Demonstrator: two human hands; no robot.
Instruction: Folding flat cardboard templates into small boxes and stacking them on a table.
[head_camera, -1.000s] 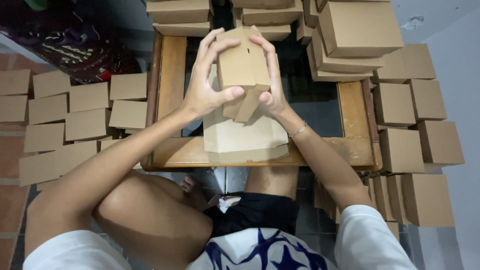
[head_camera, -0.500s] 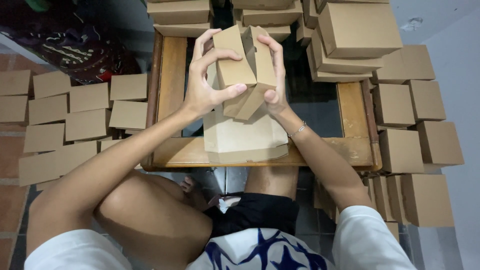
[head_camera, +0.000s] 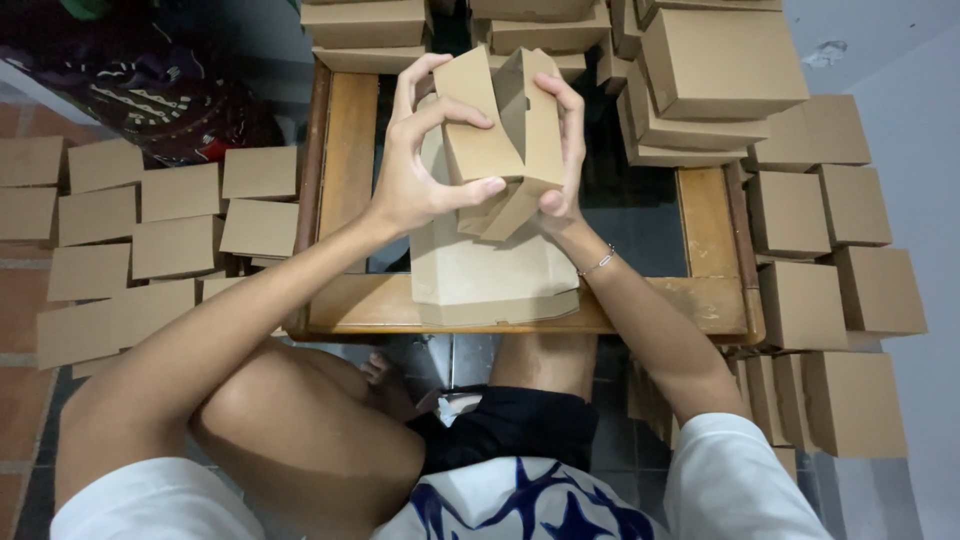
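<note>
Overhead, both hands (head_camera: 490, 150) pinching half-folded carton (head_camera: 505, 130) above wooden table (head_camera: 350, 170); finished boxes (head_camera: 810, 270) on floor around.

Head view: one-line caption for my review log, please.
Both hands, left hand and right hand, hold a half-folded cardboard box above a stack of flat blanks on a wooden table.

cardboard box (head_camera: 500, 130) folded further (sides now upright)

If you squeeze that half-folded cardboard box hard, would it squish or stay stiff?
Probably squish: the half-folded box is thin brown card with open, unlocked flaps. It looks light, since the left hand and right hand lift it with fingertips only. The flat sheets beneath likely flop too.
</note>
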